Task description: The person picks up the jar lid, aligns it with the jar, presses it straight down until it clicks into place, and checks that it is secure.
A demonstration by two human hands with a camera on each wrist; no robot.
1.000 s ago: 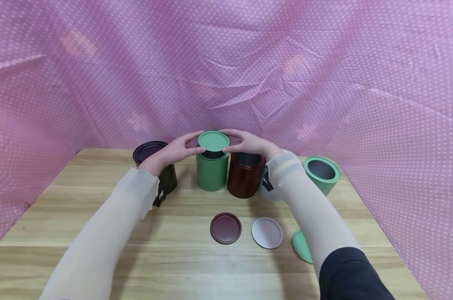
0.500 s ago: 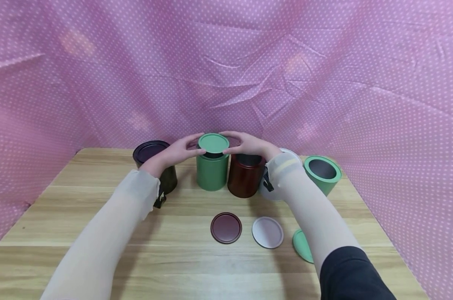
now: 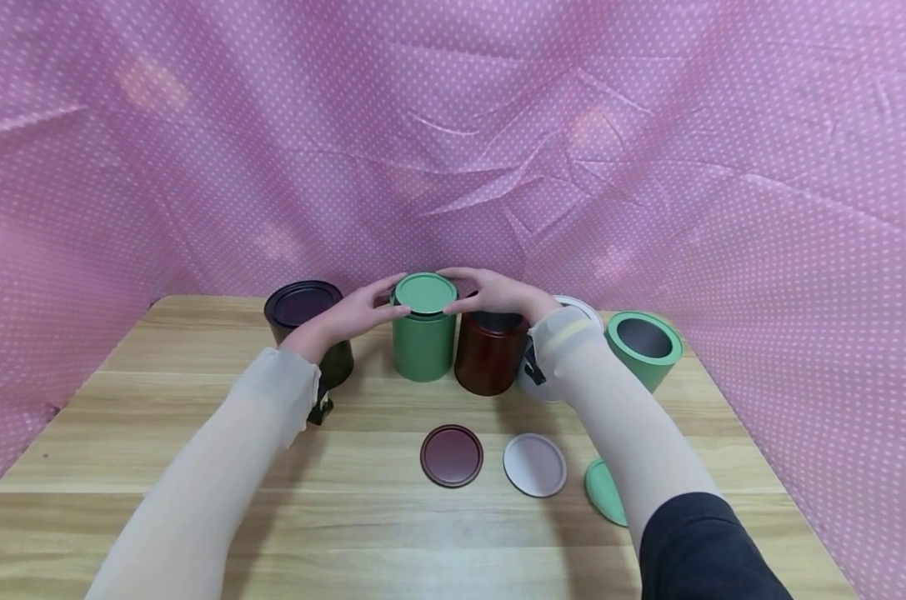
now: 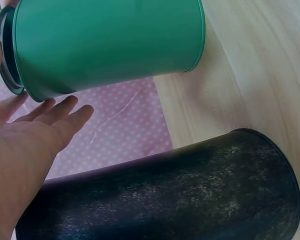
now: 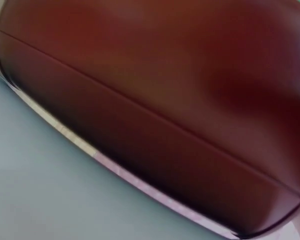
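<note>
A green lid [image 3: 426, 293] sits at the mouth of a green can [image 3: 424, 348] in the head view. My left hand [image 3: 358, 312] holds the lid's left rim, thumb in front and fingers behind. On the opposite rim my right hand [image 3: 498, 295] grips the same lid. The left wrist view has a narrow dark gap between lid [image 4: 8, 55] and can [image 4: 110, 45], with the left hand's [image 4: 30, 137] fingers along the can's edge. Beside the green can stands an open dark red can [image 3: 490, 358], which fills much of the right wrist view.
A lidded black can [image 3: 302, 304] stands at left. Behind my right wrist is a partly hidden white can [image 3: 583, 310], then an open green can [image 3: 643, 340]. A dark red lid [image 3: 452, 456], white lid [image 3: 534, 465] and another green lid [image 3: 604, 493] lie on the wooden table [image 3: 347, 533].
Both hands have lowered the green lid toward the green can, and the dark gap below it has narrowed. The other cans and lids have stayed in place.
</note>
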